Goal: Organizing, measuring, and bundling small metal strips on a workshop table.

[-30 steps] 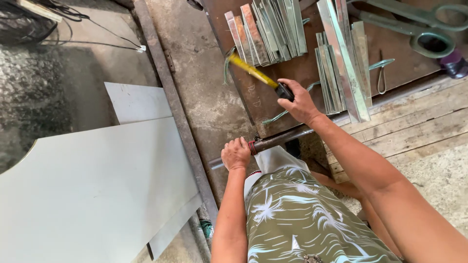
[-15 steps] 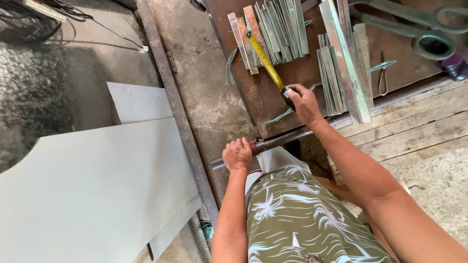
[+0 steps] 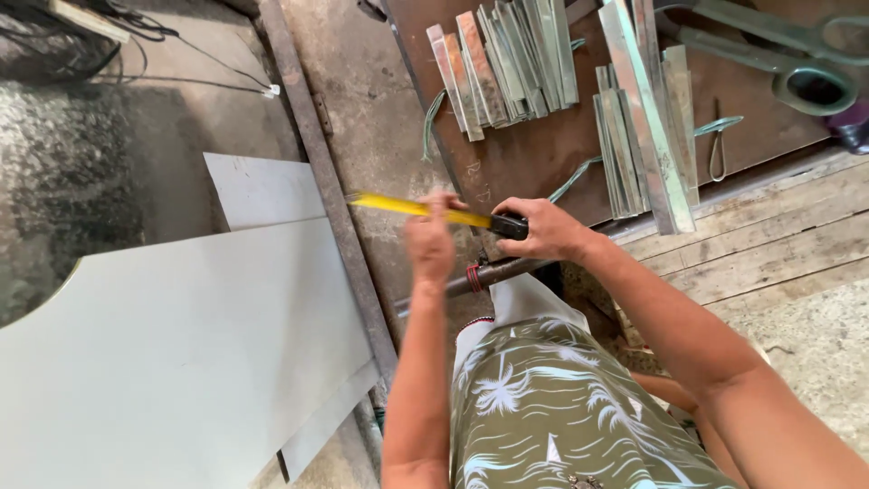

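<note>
My right hand grips the black end of a long yellow strip, like the blade of a measuring tape. The strip runs level to the left, across the concrete floor and over a rusty steel rail. My left hand is closed around the middle of the strip, a little blurred. Just below both hands a dark metal pipe with a red band lies across, above my patterned green shorts.
A brown metal plate carries two heaps of thin metal strips and big green shears. Wooden planks lie to the right. Large grey metal sheets cover the floor on the left. Cables trail at the top left.
The yellow strip has swung from pointing up over the brown plate down to pointing left. My left hand has left the pipe and taken hold of the strip.
</note>
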